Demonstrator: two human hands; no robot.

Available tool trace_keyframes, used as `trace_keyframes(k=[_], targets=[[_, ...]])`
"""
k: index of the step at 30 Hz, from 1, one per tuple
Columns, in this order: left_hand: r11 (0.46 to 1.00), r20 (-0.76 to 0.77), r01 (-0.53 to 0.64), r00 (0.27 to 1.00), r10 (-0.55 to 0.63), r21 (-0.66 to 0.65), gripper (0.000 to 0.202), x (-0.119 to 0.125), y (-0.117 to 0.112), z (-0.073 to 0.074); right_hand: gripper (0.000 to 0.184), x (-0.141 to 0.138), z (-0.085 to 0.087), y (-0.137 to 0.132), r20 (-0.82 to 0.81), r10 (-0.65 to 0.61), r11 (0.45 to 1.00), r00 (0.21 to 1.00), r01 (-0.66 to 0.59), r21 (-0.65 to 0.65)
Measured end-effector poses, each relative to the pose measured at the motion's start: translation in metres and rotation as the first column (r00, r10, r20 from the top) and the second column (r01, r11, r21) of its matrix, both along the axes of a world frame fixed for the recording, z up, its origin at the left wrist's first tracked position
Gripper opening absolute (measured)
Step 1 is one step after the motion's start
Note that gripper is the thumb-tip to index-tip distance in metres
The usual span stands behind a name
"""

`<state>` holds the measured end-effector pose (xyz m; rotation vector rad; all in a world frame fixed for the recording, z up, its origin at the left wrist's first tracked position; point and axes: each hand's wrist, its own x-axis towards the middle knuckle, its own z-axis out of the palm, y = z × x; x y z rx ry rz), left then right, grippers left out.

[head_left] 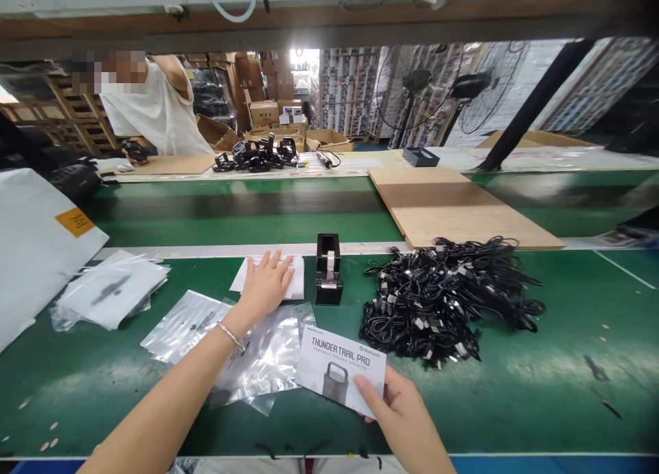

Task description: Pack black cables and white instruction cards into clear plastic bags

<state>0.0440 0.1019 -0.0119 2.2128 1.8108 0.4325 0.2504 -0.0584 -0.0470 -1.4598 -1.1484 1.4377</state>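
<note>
My right hand (pixel 399 405) grips a white printed booklet (pixel 329 364) by its right end, thumb on top; its cover reads "Thunder Trail Pro" above a speaker picture. Farther off, my left hand (pixel 266 285) lies with fingers spread on a small stack of white papers (pixel 297 281). Clear plastic bags (pixel 272 354) lie flat under my left forearm and beside the booklet. Just right of the paper stack stands a black tape dispenser (pixel 328 271). A heap of black cables (pixel 437 302) with metal plugs lies to the right of the booklet.
Filled clear bags (pixel 110 288) are piled at left beside a large white sack (pixel 41 247). A wooden board (pixel 458 206) lies across the green surface behind the cables. On the far ledge are black devices (pixel 262 154) and a dark box (pixel 421 156). A person (pixel 154 110) stands at far left.
</note>
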Motion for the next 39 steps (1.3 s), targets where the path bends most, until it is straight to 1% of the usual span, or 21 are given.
trace_keyframes(k=[2, 4, 6, 7, 10, 11, 12, 14, 17, 20, 22, 24, 25, 28, 31, 33, 36, 38, 39], targets=[[1.000, -0.084, 0.013, 0.996, -0.014, -0.016, 0.044, 0.000, 0.000, -0.007, 0.046, 0.001, 0.001, 0.000, -0.011, 0.031, 0.999, 0.999, -0.031, -0.009], [0.999, -0.140, 0.018, 0.990, -0.024, -0.042, 0.051, -0.002, 0.004, -0.008, 0.045, 0.002, 0.001, 0.001, -0.020, 0.032, 0.999, 0.999, -0.032, -0.016], [0.995, -0.171, 0.061, 0.982, -0.074, -0.080, 0.061, -0.005, 0.009, -0.003, 0.045, 0.003, 0.001, 0.000, -0.028, 0.027, 1.000, 0.999, -0.027, -0.016], [0.989, -0.180, 0.104, 0.976, -0.122, -0.107, 0.069, -0.009, 0.012, 0.001, 0.045, 0.003, 0.001, 0.000, -0.031, 0.025, 1.000, 0.999, -0.025, -0.013], [0.948, -0.195, 0.252, 0.937, -0.289, -0.196, 0.104, -0.022, 0.020, 0.014, 0.043, 0.002, 0.001, -0.001, -0.037, 0.032, 0.999, 0.999, -0.032, -0.002], [0.933, -0.198, 0.287, 0.923, -0.330, -0.217, 0.111, -0.026, 0.023, 0.017, 0.043, 0.002, 0.002, -0.001, -0.036, 0.033, 0.999, 0.999, -0.033, -0.001], [0.920, -0.201, 0.315, 0.910, -0.362, -0.232, 0.114, -0.029, 0.025, 0.021, 0.043, 0.002, 0.002, -0.001, -0.033, 0.033, 0.999, 0.999, -0.034, -0.002], [0.901, -0.202, 0.358, 0.890, -0.408, -0.243, 0.109, -0.032, 0.031, 0.026, 0.043, 0.001, 0.002, -0.001, -0.023, 0.027, 1.000, 0.999, -0.027, 0.002], [0.887, -0.197, 0.395, 0.875, -0.443, -0.238, 0.089, -0.030, 0.039, 0.029, 0.045, 0.000, 0.000, -0.001, -0.010, 0.017, 1.000, 1.000, -0.017, 0.013], [0.887, -0.199, 0.403, 0.872, -0.447, -0.224, 0.069, -0.024, 0.041, 0.020, 0.047, -0.001, -0.003, 0.000, 0.000, 0.013, 1.000, 1.000, -0.013, -0.001], [0.893, -0.206, 0.400, 0.874, -0.439, -0.207, 0.062, -0.021, 0.037, 0.011, 0.048, -0.001, -0.005, -0.001, 0.009, 0.004, 1.000, 1.000, -0.004, 0.000], [0.901, -0.218, 0.395, 0.877, -0.428, -0.181, 0.061, -0.019, 0.032, 0.003, 0.048, -0.001, -0.006, -0.001, 0.017, 0.000, 1.000, 1.000, 0.000, 0.017], [0.903, -0.223, 0.395, 0.877, -0.425, -0.169, 0.062, -0.019, 0.030, 0.002, 0.047, -0.001, -0.007, -0.001, 0.023, 0.001, 1.000, 1.000, -0.002, 0.024], [0.911, -0.227, 0.389, 0.883, -0.411, -0.136, 0.063, -0.022, 0.029, 0.008, 0.046, -0.001, -0.008, -0.002, 0.035, 0.008, 1.000, 0.999, -0.008, 0.026], [0.938, -0.222, 0.342, 0.911, -0.347, -0.062, 0.063, -0.030, 0.033, 0.015, 0.045, -0.001, -0.010, -0.002, 0.028, 0.008, 1.000, 1.000, -0.009, 0.026], [0.948, -0.211, 0.315, 0.925, -0.317, -0.044, 0.060, -0.034, 0.035, 0.013, 0.046, -0.003, -0.010, -0.002, 0.019, -0.003, 1.000, 1.000, 0.002, 0.027], [0.944, -0.187, 0.317, 0.926, -0.329, -0.089, 0.055, -0.035, 0.034, 0.004, 0.046, -0.004, -0.010, -0.001, 0.013, -0.030, 0.999, 0.999, 0.030, 0.026], [0.949, -0.166, 0.306, 0.935, -0.315, -0.074, 0.054, -0.035, 0.031, 0.005, 0.045, -0.003, -0.009, -0.001, -0.010, -0.029, 0.999, 1.000, 0.029, 0.027], [0.957, -0.151, 0.288, 0.945, -0.291, -0.043, 0.056, -0.035, 0.027, 0.009, 0.044, -0.001, -0.009, -0.001, -0.035, -0.031, 0.999, 0.999, 0.032, 0.025]])
